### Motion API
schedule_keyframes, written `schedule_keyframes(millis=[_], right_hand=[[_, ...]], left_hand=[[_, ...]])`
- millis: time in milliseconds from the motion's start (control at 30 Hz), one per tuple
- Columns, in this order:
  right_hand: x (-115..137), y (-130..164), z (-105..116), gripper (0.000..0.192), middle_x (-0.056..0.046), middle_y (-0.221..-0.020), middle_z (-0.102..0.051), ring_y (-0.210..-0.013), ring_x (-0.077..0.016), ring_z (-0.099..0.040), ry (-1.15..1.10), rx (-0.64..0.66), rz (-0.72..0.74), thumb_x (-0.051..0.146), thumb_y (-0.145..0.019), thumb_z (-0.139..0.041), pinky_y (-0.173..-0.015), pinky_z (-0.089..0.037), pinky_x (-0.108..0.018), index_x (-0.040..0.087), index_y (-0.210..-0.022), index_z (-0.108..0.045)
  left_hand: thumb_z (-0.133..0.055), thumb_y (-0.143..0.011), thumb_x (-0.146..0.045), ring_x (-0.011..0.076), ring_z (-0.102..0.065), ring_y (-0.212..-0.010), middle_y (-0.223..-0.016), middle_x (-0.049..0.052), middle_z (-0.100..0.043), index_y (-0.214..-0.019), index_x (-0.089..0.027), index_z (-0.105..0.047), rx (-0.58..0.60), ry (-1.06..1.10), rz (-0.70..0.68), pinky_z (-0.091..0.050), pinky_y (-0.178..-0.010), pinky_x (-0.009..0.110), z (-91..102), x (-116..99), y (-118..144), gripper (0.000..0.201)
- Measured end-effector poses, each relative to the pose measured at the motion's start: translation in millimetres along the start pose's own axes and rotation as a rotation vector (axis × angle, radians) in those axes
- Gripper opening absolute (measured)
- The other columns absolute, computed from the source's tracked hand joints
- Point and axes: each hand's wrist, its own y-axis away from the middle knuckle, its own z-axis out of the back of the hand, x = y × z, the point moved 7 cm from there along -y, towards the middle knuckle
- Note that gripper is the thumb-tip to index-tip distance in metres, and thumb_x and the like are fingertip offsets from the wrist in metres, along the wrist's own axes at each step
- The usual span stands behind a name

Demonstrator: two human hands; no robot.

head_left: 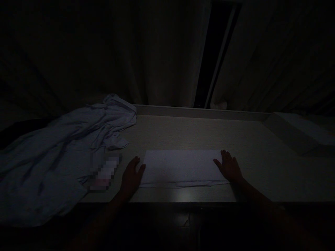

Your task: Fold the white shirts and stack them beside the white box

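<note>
Both hands flat at ends of folded towel (180, 167); long axis left-right.

left hand (132, 177) flat, right hand (229, 167) flat, fingers extended

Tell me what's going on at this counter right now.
In dim light, a person stands at a pale counter with both hands flat at the ends of a folded white cloth. The left hand rests at its left edge, and the right hand lies on its right edge. The cloth lies flat near the counter's front edge, in layers. To the left, a crumpled pale garment is heaped on the counter, apart from both hands. Dark curtains hang behind.
</note>
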Motion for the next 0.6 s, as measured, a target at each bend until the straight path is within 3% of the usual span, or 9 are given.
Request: schedule_keyframes(millis=[100,200,333,400,500,600], right_hand=[[-0.2,-0.1,-4.0,0.085,-0.016,-0.159,-0.026,-0.148,-0.0291,-0.018,0.005,0.006,0.002,0.070,-0.094,-0.022,-0.118,-0.014,-0.052,0.010,-0.154,-0.026],[-2.6,0.3,-6.7,0.084,-0.016,-0.159,-0.026,-0.149,-0.0293,-0.017,0.009,0.013,0.008,0.069,-0.094,-0.021,-0.118,-0.014,-0.052,0.009,-0.154,-0.026],[-3.5,-0.9,-2.1,0.083,-0.017,-0.160,-0.024,-0.149,-0.0306,-0.016,0.048,0.023,0.003,0.066,-0.095,-0.021,-0.117,-0.014,-0.055,0.008,-0.153,-0.027],[12.5,-2.1,7.2,0.080,-0.017,-0.160,-0.022,-0.149,-0.0317,-0.013,0.067,0.000,0.031,0.065,-0.096,-0.022,-0.117,-0.010,-0.059,0.009,-0.152,-0.030],[81.5,1.1,22.3,0.068,-0.012,-0.162,-0.019,-0.150,-0.0304,-0.006,0.050,-0.044,0.206,0.058,-0.098,-0.026,-0.118,-0.002,-0.059,0.014,-0.149,-0.037],[196.0,14.5,23.7,0.059,-0.009,-0.160,-0.025,-0.150,-0.0270,-0.014,-0.074,0.043,0.501,0.051,-0.100,-0.030,-0.120,-0.006,-0.053,0.019,-0.150,-0.038]], left_hand=[[-0.051,-0.085,-0.059,0.0269,-0.059,-0.109,-0.113,0.011,-0.065,-0.109,-0.017,-0.062,-0.076,-0.161,-0.050,-0.045,-0.098,0.042,19.2,7.6,23.1,0.050],[-0.051,-0.084,-0.062,0.0269,-0.057,-0.095,-0.093,0.009,-0.064,-0.088,-0.019,-0.061,-0.096,-0.290,-0.064,-0.045,-0.089,0.042,22.5,2.5,34.5,0.044],[-0.049,-0.087,-0.058,0.0242,-0.055,-0.088,-0.086,0.007,-0.062,-0.083,-0.020,-0.059,-0.072,-0.313,-0.111,-0.044,-0.083,0.038,19.1,-9.6,34.1,0.039],[-0.046,-0.090,-0.053,0.0241,-0.055,-0.090,-0.087,0.007,-0.061,-0.083,-0.020,-0.060,-0.062,-0.331,-0.144,-0.042,-0.084,0.038,18.6,-13.5,33.5,0.037],[-0.040,-0.094,-0.044,0.0235,-0.055,-0.090,-0.086,0.008,-0.062,-0.082,-0.020,-0.062,-0.026,-0.365,-0.179,-0.041,-0.084,0.038,17.0,-16.1,34.6,0.034],[-0.037,-0.095,-0.039,0.0226,-0.056,-0.087,-0.083,0.008,-0.062,-0.081,-0.020,-0.062,-0.010,-0.390,-0.168,-0.041,-0.082,0.037,17.2,-16.9,36.0,0.034]])
